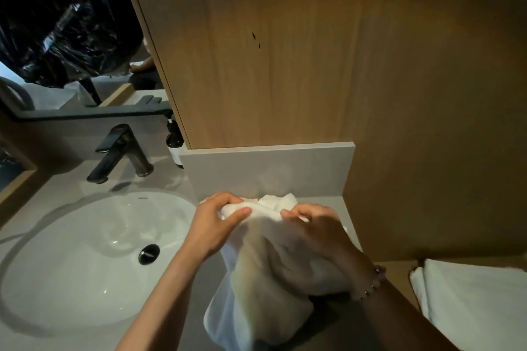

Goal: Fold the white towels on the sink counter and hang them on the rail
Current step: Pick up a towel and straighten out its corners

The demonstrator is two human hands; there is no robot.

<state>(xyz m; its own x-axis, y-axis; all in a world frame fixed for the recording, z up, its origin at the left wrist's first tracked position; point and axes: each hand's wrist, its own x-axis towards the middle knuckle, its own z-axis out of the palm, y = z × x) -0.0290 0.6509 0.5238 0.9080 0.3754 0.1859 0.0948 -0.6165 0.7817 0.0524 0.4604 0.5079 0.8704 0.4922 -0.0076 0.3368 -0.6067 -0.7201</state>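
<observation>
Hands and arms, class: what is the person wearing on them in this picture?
No gloves or sleeves show; both forearms are bare. The left hand and its wrist show no jewellery. The right hand has a bracelet of small round beads at its wrist.

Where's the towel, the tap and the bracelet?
towel (265,265): head view, on its hanging middle.
tap (117,162): head view, on its black spout.
bracelet (373,283): head view, on its beads.
</observation>
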